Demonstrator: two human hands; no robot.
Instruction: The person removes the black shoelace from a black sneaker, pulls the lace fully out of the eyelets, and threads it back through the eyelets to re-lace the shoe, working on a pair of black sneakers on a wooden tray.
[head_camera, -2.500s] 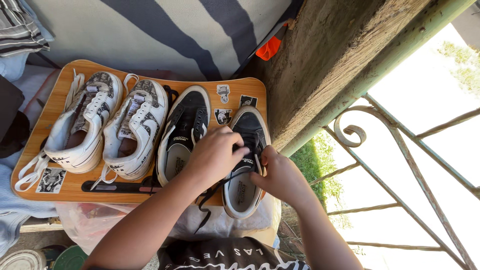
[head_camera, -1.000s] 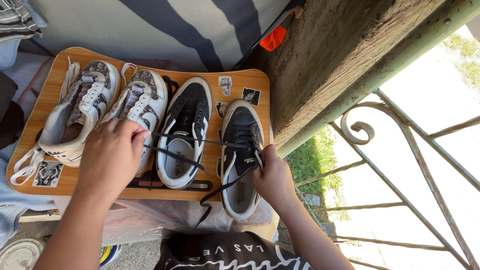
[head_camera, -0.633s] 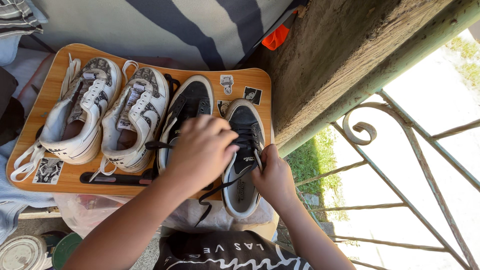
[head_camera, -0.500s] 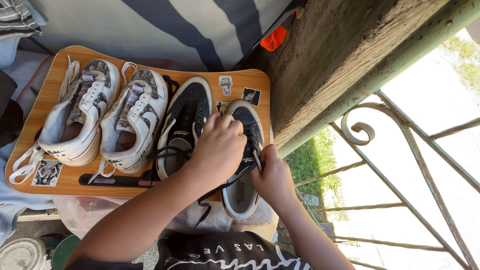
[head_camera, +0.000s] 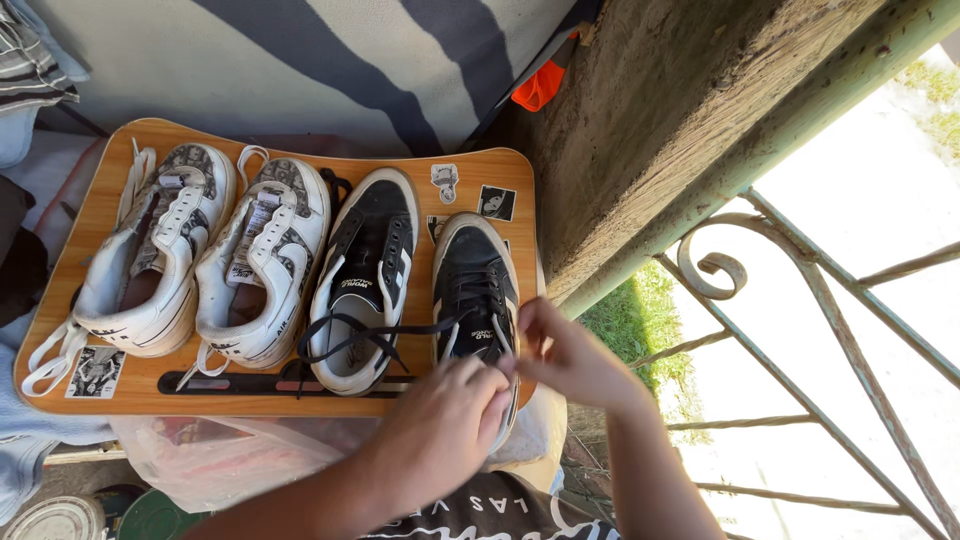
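Both hands work at the right-hand black sneaker on the wooden bench: the left hand and right hand each pinch its black lace. Upper eyelets look laced; loose lace trails over the neighbouring black sneaker, so tying seems unfinished.

3 small stickers dot the wooden tray.

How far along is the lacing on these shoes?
Both hands, left hand and right hand, work the lace at the right black shoe. The left black shoe has a loose black lace trailing. The two white sneakers lie with laces slack.
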